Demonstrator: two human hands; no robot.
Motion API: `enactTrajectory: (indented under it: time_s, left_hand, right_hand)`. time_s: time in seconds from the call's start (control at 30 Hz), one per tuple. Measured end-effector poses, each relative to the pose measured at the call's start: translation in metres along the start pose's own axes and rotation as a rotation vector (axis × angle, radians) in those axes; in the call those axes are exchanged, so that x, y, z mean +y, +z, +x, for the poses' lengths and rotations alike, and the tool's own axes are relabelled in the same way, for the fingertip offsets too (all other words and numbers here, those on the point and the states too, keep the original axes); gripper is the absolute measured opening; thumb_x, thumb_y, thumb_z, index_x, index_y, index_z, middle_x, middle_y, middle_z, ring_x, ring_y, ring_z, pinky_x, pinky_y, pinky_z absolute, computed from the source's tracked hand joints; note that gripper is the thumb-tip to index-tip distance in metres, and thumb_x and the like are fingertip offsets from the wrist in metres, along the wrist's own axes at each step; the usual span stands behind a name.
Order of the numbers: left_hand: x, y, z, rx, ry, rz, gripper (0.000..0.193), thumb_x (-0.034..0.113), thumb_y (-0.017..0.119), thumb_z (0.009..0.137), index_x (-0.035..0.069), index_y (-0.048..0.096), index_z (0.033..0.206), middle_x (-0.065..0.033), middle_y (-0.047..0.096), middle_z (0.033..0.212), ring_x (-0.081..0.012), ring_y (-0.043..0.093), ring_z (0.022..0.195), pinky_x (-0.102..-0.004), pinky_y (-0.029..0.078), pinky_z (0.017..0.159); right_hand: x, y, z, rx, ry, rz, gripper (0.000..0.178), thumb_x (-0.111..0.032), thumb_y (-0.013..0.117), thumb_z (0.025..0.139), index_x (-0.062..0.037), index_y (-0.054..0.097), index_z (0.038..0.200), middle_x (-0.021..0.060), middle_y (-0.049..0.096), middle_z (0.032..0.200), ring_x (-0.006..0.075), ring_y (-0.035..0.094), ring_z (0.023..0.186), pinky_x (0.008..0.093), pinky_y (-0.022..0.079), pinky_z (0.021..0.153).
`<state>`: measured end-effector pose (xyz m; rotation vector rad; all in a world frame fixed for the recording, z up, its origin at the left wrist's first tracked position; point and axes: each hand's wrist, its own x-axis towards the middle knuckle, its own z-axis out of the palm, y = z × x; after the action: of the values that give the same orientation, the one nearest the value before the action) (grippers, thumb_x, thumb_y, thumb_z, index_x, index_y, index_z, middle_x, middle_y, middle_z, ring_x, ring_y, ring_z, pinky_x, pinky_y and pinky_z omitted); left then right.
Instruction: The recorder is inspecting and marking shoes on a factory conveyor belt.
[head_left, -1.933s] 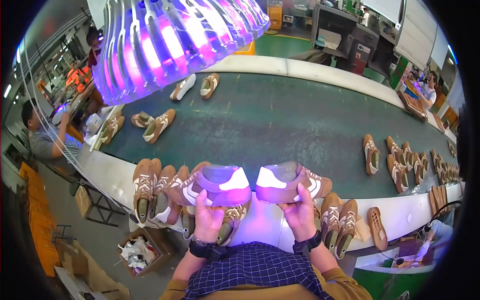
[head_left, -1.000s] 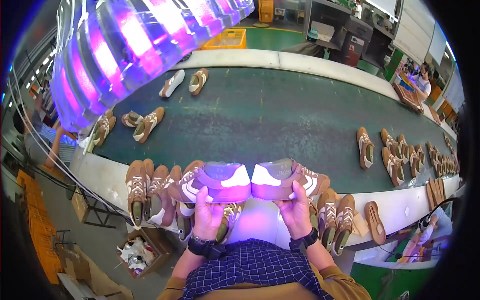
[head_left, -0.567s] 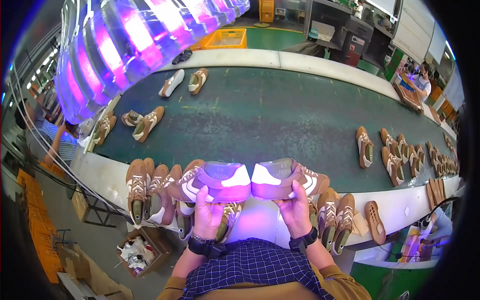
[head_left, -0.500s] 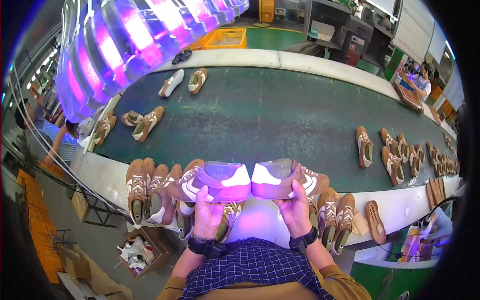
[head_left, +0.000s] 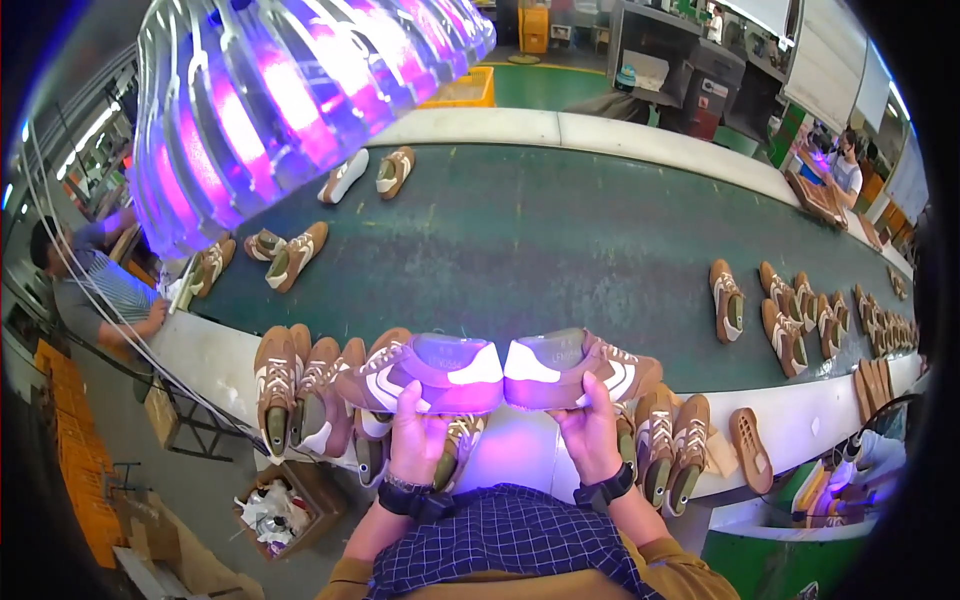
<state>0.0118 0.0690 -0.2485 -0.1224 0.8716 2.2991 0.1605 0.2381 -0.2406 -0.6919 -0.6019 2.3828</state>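
Note:
My left hand [head_left: 415, 438] grips a brown sneaker [head_left: 428, 372] with cream stripes and a pale heel patch, its toe pointing left. A matching sneaker [head_left: 578, 368], toe to the right, is in my right hand [head_left: 588, 436]. Both thumbs press on the near sides, while the other fingers are mostly hidden beneath. The two heels face each other, nearly touching, under purple light. Beside my left hand stand several brown sneakers [head_left: 276, 385] on the white ledge. More sneakers [head_left: 690, 440] are right of my right hand, with a brown sole [head_left: 750, 448] beyond them.
A lit purple lamp [head_left: 290, 110] hangs at upper left. Ahead runs a green conveyor belt [head_left: 520, 240] carrying shoes at both ends, bordered by a white ledge [head_left: 800, 425]. A box of white scraps [head_left: 275, 515] sits low left. People work at far left [head_left: 105, 290] and far right [head_left: 845, 170].
Both sneakers stay in my hands, almost still. The lamp appears shifted slightly right and down in view. At left, the person's head and arms have changed position.

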Motion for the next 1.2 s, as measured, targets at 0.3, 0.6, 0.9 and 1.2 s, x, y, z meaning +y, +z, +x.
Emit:
enactTrajectory:
  time_s: [0.3, 0.6, 0.9, 1.2]
  left_hand:
    - [0.006, 0.004, -0.004, 0.015, 0.048, 0.028, 0.04, 0.021, 0.057, 0.09, 0.007, 0.048, 0.127, -0.0058, 0.058, 0.116, -0.0207, 0.059, 0.106, -0.0397, 0.049, 0.092]
    - [0.014, 0.01, -0.004, -0.056, 0.137, 0.102, 0.047, 0.012, 0.06, 0.086, 0.006, 0.044, 0.129, -0.0056, 0.053, 0.123, -0.0202, 0.052, 0.115, -0.0396, 0.042, 0.101]
    - [0.011, -0.001, -0.003, -0.022, 0.125, 0.14, 0.049, 0.012, 0.061, 0.085, 0.005, 0.043, 0.13, -0.0053, 0.053, 0.121, -0.0197, 0.052, 0.114, -0.0396, 0.042, 0.101]
    - [0.008, -0.025, 0.005, -0.043, -0.092, -0.038, 0.049, 0.014, 0.06, 0.084, 0.003, 0.045, 0.129, -0.0066, 0.056, 0.119, -0.0215, 0.053, 0.113, -0.0383, 0.042, 0.1]
  right_hand:
    - [-0.002, 0.0, -0.005, -0.027, -0.043, -0.057, 0.032, -0.026, 0.055, 0.093, -0.0057, 0.053, 0.117, 0.0052, 0.063, 0.106, 0.0148, 0.061, 0.09, 0.029, 0.051, 0.069]
    - [-0.005, -0.011, -0.006, -0.038, -0.057, -0.139, 0.044, -0.025, 0.057, 0.091, -0.003, 0.045, 0.127, 0.0112, 0.059, 0.119, 0.0238, 0.06, 0.107, 0.041, 0.052, 0.09]
    - [-0.003, -0.022, -0.005, -0.044, -0.087, -0.182, 0.046, -0.021, 0.059, 0.089, -0.0022, 0.044, 0.128, 0.0114, 0.059, 0.119, 0.0247, 0.061, 0.105, 0.0435, 0.051, 0.091]
    - [-0.006, -0.031, -0.014, -0.081, 0.018, -0.03, 0.061, -0.021, 0.062, 0.079, -0.0026, 0.042, 0.133, 0.0117, 0.053, 0.128, 0.0278, 0.051, 0.119, 0.0433, 0.037, 0.106]
